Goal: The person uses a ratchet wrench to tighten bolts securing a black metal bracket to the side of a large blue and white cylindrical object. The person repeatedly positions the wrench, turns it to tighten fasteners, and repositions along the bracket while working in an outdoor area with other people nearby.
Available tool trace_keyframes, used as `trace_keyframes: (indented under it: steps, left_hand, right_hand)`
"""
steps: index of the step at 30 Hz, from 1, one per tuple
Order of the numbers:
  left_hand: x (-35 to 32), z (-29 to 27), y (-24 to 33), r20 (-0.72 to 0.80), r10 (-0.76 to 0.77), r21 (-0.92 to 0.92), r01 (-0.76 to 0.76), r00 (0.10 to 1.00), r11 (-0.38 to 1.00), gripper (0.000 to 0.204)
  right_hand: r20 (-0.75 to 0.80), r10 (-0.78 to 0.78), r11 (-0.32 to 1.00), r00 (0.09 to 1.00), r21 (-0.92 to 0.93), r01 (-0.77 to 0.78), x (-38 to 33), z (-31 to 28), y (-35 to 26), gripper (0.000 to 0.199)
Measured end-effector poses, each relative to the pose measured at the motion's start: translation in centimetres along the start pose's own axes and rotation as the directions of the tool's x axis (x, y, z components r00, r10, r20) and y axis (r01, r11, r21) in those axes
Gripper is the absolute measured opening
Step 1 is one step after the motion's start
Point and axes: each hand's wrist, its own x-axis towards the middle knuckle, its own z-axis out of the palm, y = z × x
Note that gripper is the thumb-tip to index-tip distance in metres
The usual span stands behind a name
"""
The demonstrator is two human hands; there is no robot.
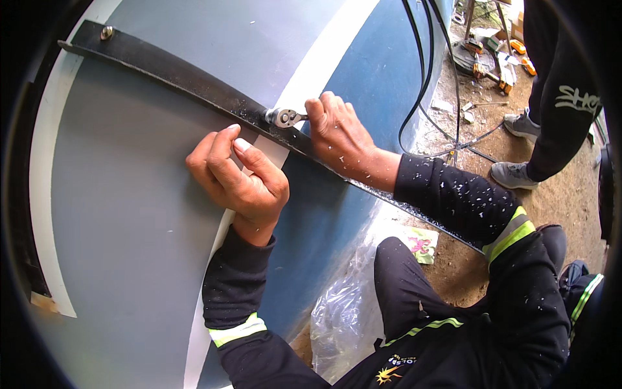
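In the head view, grips the ratchet wrench [285,117] with the right hand [341,137], fingers clamped around its handle, its head against the black metal bar [181,74], near the white stripe [317,52] of the grey-and-blue panel [129,168]. Holds the left hand [246,185] just below the bar, fingers loosely curled, around nothing visible. Cannot make out the fastener under the wrench. For good turning, probably best to keep the wrench head square and fully seated, swing in short, even strokes, steady the bar with the left hand, and keep knuckles off its edge. Ease off at firm resistance. Among containers, see crumpled clear plastic [346,318] on the ground [551,201], perhaps a bag, without discernible contents; near orange tools [518,47], a likely cardboard box [517,30], contents too small to tell.
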Motion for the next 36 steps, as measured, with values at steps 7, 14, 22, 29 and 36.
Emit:
trace_keyframes:
  steps: [7, 14, 22, 29, 36]
  left_hand:
    - [0.0, 0.3, 0.6, -0.037, -0.034, -0.067, 0.031, 0.999, 0.997, 0.026]
    - [0.2, 0.6, 1.4, 0.073, 0.104, 0.060, -0.109, 0.992, 0.992, 0.032]
    - [0.0, 1.8, 0.9, 0.094, 0.109, 0.037, -0.112, 0.990, 0.993, 0.024]
    - [-0.2, 2.0, 1.3, 0.115, 0.089, -0.016, -0.088, 0.989, 0.996, 0.028]
    - [0.0, 1.6, 1.1, 0.088, 0.136, -0.001, -0.136, 0.987, 0.991, 0.027]
  right_hand:
    - [0.116, -0.173, 0.966, 0.978, -0.173, 0.191, 2.8, -3.5, 1.4, 0.022]
    - [0.286, -0.897, 0.124, 0.337, -0.570, 0.813, 17.3, -8.2, 3.3, 0.012]
    - [0.183, -0.735, 0.541, 0.653, -0.423, 0.727, 12.1, -7.1, 4.6, 0.029]
    - [0.012, -0.157, 0.986, 0.988, -0.058, 0.157, 0.6, -0.1, 2.6, 0.026]
    - [0.224, -0.384, 0.843, 0.896, -0.311, 0.439, 7.0, -6.0, 3.1, 0.031]
